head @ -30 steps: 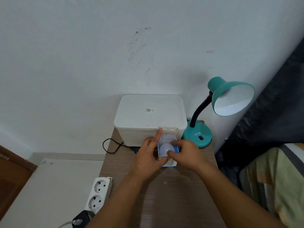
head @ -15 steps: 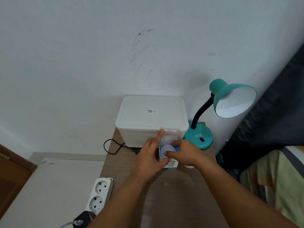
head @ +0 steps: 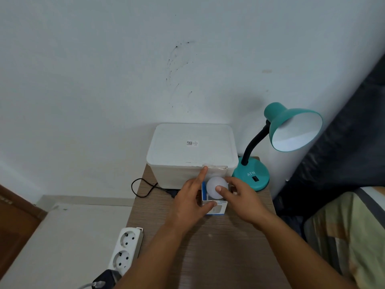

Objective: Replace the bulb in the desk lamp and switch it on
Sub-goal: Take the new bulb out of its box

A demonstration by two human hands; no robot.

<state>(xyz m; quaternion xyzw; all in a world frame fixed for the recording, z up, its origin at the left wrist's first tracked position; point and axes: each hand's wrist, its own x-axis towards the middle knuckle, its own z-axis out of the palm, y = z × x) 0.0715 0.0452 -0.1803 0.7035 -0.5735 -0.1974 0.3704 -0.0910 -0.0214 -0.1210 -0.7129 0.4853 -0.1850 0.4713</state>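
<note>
Two bare hands at work over a wood-grain counter (head: 208, 257) set against a white wall (head: 104, 80). Left hand (head: 190, 202) gripping a small blue-and-white bulb box (head: 216, 208) from its left side, thumb pressed on the near top edge, forefinger stretched straight up past the box toward the rim of a white lidded storage bin (head: 191, 151). Right hand (head: 241, 197) curled round a round white bulb (head: 215, 187), thumb on its front face, remaining fingers wrapped behind it on the right. Bulb sitting in the open top of the box, its dome well clear of the box rim; base hidden, so cannot tell whether fully free of the cardboard. Box upright on the counter, just in front of the bin. Teal desk lamp (head: 251, 174) at the far right corner of the counter, round base near the right hand, black flexible neck curving up to a teal shade (head: 295, 130) tilted toward the viewer, white inside; whether the socket holds a bulb cannot be told. Black rocker switch (head: 255, 178) on the base. White power strip (head: 125, 251) hanging off the counter's left edge, a dark plug (head: 106, 277) at its near end. Black cord (head: 141, 188) looping left of the bin. Striped bedding (head: 350, 236) at far right.
</note>
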